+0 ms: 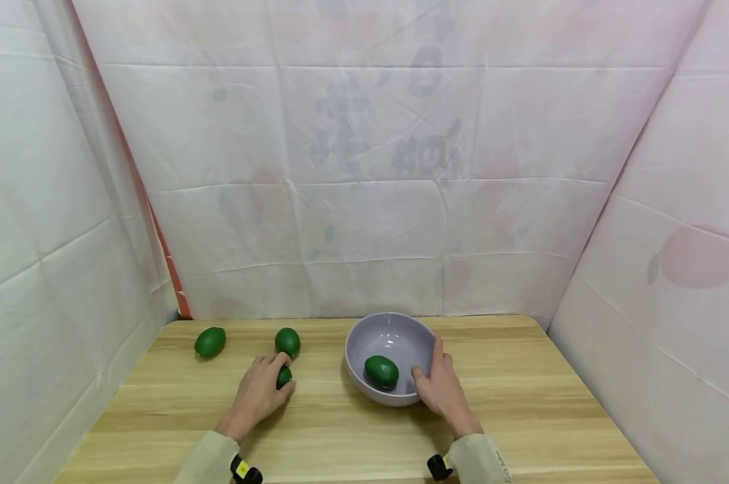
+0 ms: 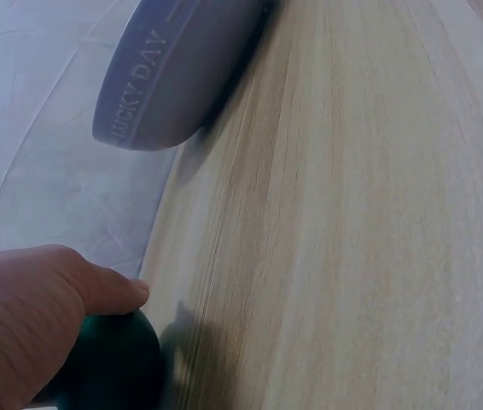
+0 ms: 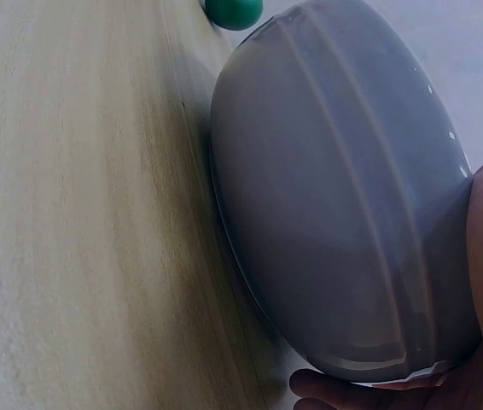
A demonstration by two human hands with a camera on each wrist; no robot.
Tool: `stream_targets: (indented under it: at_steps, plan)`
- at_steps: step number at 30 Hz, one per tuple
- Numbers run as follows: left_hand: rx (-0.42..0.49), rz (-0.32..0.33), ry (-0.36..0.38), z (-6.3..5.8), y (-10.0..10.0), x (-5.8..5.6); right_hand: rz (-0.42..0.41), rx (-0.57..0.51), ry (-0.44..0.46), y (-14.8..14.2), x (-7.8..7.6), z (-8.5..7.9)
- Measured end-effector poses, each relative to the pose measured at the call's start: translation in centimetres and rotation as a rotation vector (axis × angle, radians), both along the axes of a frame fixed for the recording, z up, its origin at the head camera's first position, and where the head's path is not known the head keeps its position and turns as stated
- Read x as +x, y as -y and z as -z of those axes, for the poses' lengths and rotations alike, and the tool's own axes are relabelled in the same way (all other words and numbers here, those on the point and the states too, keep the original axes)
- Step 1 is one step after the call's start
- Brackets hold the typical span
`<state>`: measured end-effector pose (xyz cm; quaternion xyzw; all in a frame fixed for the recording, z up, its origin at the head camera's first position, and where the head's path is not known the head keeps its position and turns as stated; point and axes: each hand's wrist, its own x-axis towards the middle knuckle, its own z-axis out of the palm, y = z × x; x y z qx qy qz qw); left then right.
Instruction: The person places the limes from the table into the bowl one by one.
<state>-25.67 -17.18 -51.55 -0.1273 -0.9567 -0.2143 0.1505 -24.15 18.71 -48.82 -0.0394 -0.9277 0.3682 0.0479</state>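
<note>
My left hand (image 1: 257,392) grips a green lime (image 1: 284,377) on the wooden table, its thumb and fingers curled round the fruit. In the left wrist view that lime (image 2: 118,367) shows dark under the hand. My right hand (image 1: 443,386) holds the right side of a grey-purple bowl (image 1: 364,335), thumb at the inner rim and fingers outside; the right wrist view shows fingers under the bowl's side (image 3: 310,196). One lime (image 1: 381,372) lies inside the bowl. Just beyond the left hand sits another lime (image 1: 287,341), and one more lime (image 1: 210,342) lies farther left.
The wooden table (image 1: 522,403) carries the bowl and limes. Pale printed cloth (image 1: 364,222) hangs along its back edge, with cloth sides at left and right. Raised letters reading LUCKY DAY mark the bowl's outer wall in the left wrist view.
</note>
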Motion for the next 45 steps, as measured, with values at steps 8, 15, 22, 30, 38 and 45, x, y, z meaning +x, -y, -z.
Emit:
stream_targets:
  at_steps: [8,15,22,30,38,45]
  plan:
    - [0.006,-0.002,-0.003,-0.01,0.04,0.04,-0.002,0.004,-0.002,0.02,-0.11,0.03]
    - [0.023,0.004,-0.006,-0.03,0.05,0.09,-0.003,0.005,-0.003,-0.02,-0.24,-0.07]
    - [0.018,0.007,-0.034,0.05,0.20,0.18,-0.006,0.007,0.006,0.08,-0.18,-0.16]
    - [0.004,0.021,-0.039,-0.06,0.12,0.06,0.004,-0.005,0.016,0.07,-0.10,-0.03]
    - [0.008,0.029,-0.038,0.29,0.18,0.23,0.002,0.002,0.008,0.11,0.16,0.20]
    - [-0.004,0.024,-0.040,0.03,0.20,0.34,0.008,-0.007,0.018,0.28,0.39,0.10]
